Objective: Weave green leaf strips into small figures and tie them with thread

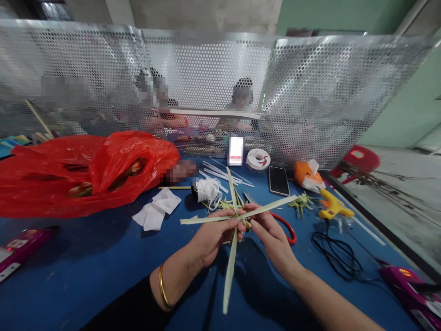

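Note:
Pale green flat leaf strips (pixel 230 276) cross one another in a star shape above the blue table. My left hand (pixel 217 232) pinches them at the crossing, thumb on top. My right hand (pixel 270 234) has its fingers closed around the right side of the crossing, partly behind the strips. Just beyond the hands lie scissors with a red handle (pixel 292 232) and green scraps (pixel 223 204). A spool of white cord (pixel 208 191) stands beyond my left hand. What the fingertips do underneath is hidden.
A red plastic bag (pixel 131 151) fills the left. White paper (pixel 158 209), a ribbon roll (pixel 258 160), a phone (pixel 279 180), an orange tissue pack (pixel 308 174) and a yellow glue gun (pixel 334 205) with black cable lie about. A perforated metal screen (pixel 213 59) stands behind; people sit beyond it.

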`<control>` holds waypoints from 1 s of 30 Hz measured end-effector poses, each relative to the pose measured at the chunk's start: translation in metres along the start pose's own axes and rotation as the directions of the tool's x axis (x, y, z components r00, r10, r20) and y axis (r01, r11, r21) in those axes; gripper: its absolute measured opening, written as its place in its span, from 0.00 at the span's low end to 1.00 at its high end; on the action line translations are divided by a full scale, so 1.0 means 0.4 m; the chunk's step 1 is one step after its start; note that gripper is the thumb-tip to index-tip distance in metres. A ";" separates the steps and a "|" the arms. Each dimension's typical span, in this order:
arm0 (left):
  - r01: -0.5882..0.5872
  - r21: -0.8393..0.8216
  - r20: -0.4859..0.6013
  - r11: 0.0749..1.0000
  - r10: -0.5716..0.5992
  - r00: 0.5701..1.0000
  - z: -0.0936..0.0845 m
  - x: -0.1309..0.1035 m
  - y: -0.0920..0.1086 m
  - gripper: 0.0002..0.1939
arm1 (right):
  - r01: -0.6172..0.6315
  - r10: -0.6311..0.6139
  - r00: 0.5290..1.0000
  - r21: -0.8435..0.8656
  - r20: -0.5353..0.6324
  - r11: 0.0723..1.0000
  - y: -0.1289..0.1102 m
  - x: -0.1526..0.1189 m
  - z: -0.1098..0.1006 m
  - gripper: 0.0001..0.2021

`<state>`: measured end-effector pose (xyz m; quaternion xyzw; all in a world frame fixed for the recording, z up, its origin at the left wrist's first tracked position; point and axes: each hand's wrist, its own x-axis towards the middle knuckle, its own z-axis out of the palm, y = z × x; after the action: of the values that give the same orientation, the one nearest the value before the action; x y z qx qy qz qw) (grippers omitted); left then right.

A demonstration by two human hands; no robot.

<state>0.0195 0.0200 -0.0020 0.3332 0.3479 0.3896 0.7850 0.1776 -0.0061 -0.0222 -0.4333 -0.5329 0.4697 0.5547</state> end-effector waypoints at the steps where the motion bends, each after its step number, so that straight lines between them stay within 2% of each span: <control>1: 0.032 -0.053 0.021 0.998 -0.031 0.999 -0.002 0.000 -0.001 0.11 | -0.010 0.010 1.000 0.002 -0.003 1.000 0.000 0.003 -0.002 0.16; 4: 0.118 -0.151 0.077 0.981 -0.108 0.991 -0.006 -0.001 -0.005 0.10 | -0.029 0.031 0.999 -0.068 0.019 0.997 0.002 0.008 -0.004 0.13; 6: 0.155 -0.161 0.092 0.975 -0.141 0.986 -0.006 -0.002 -0.010 0.11 | -0.047 0.050 0.998 -0.091 0.033 0.995 0.004 0.007 -0.001 0.12; 9: 0.172 -0.153 0.091 0.973 -0.159 0.983 -0.005 -0.001 -0.019 0.12 | -0.088 0.088 0.996 -0.123 -0.008 0.988 0.004 0.001 0.001 0.10; 11: 0.176 -0.170 0.103 0.970 -0.160 0.982 -0.006 -0.001 -0.023 0.11 | -0.077 0.072 0.997 -0.167 -0.037 0.983 0.001 -0.003 -0.001 0.10; 14: 0.204 -0.200 0.137 0.958 -0.179 0.974 -0.005 -0.004 -0.024 0.09 | 0.007 -0.011 1.000 -0.223 -0.019 0.975 -0.005 -0.004 -0.009 0.08; 17: 0.175 -0.172 0.127 0.969 -0.155 0.980 0.001 -0.009 -0.021 0.08 | 0.067 -0.066 0.998 -0.210 0.012 0.975 -0.012 -0.002 -0.012 0.08; 24: 0.082 -0.118 0.064 0.990 -0.075 0.995 0.016 -0.007 -0.024 0.10 | 0.086 -0.078 0.996 -0.225 0.042 0.971 -0.021 -0.005 -0.008 0.11; 27: 0.112 -0.116 0.011 0.987 -0.111 0.994 0.017 -0.012 -0.022 0.09 | 0.060 -0.056 0.998 -0.222 0.021 0.973 -0.013 -0.004 -0.010 0.10; 30: 0.111 -0.130 0.054 0.985 -0.104 0.993 0.020 -0.020 -0.016 0.07 | -0.005 0.006 1.000 -0.140 0.011 0.990 -0.008 -0.005 -0.009 0.09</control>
<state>0.0247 0.0081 -0.0006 0.2701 0.3201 0.3610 0.8332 0.1815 -0.0087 -0.0195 -0.4701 -0.5664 0.4349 0.5187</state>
